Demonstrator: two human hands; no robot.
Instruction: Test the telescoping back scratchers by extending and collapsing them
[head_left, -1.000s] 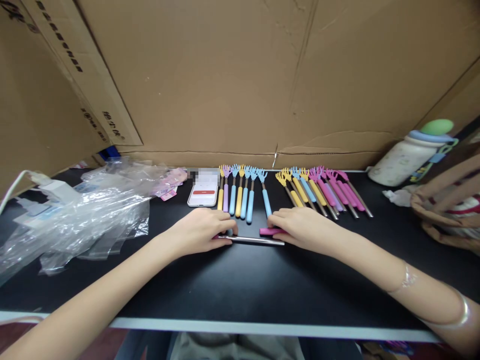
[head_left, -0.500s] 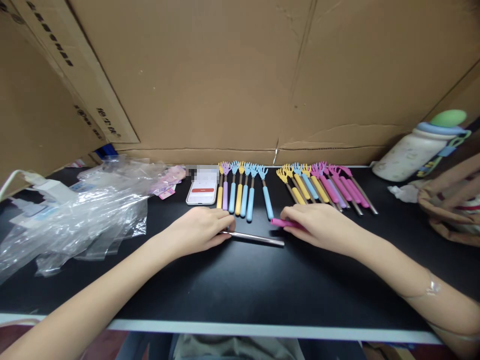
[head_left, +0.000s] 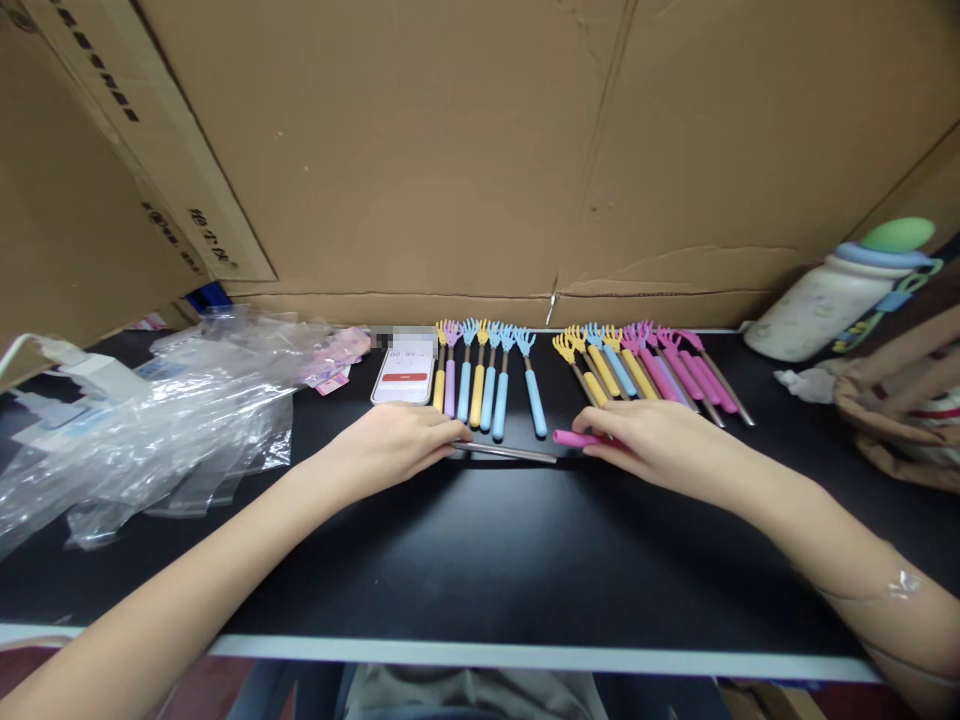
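Observation:
My left hand is closed on one end of a thin metal rod, which points to the right above the black table. A pink handle sleeve sticks out to the left from my closed right hand; its open end faces the rod, with a gap between them. Beyond my left hand lies a row of small back scratchers with blue, yellow and purple handles, among them a blue back scratcher. Past my right hand is another group, with yellow, blue and pink ones, including a pink back scratcher.
A phone with a lit screen lies left of the first row. Crumpled clear plastic bags and a white charger spread over the left side. A bottle and a brown bag stand right. Cardboard walls the back.
The rod has come up and lies flatter across my view. My right hand and the pink sleeve have shifted slightly right, widening the space from my left hand.

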